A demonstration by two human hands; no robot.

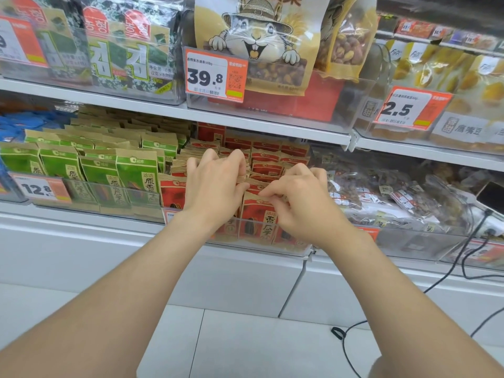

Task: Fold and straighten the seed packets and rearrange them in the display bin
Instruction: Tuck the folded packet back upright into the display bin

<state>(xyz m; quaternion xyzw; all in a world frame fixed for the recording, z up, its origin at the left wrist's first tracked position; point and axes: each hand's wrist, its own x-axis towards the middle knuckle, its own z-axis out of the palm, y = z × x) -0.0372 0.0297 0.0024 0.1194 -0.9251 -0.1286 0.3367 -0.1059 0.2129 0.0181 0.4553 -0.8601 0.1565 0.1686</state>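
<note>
Several red seed packets (266, 152) with brown paper tops stand in rows inside a clear display bin (289, 248) on the lower shelf. My left hand (215, 186) reaches into the bin, its fingers curled over the folded tops of packets in the middle rows. My right hand (297, 205) pinches the brown top edge of the front red packet (257, 214), which stands upright behind the bin's clear front wall. Both hands hide much of the front rows.
Green seed packets (81, 165) fill the bin to the left, behind a 12.8 price tag (39, 188). Clear bags of nuts (387, 195) lie to the right. The upper shelf (245, 118) overhangs closely. Black cables (463, 266) hang at right.
</note>
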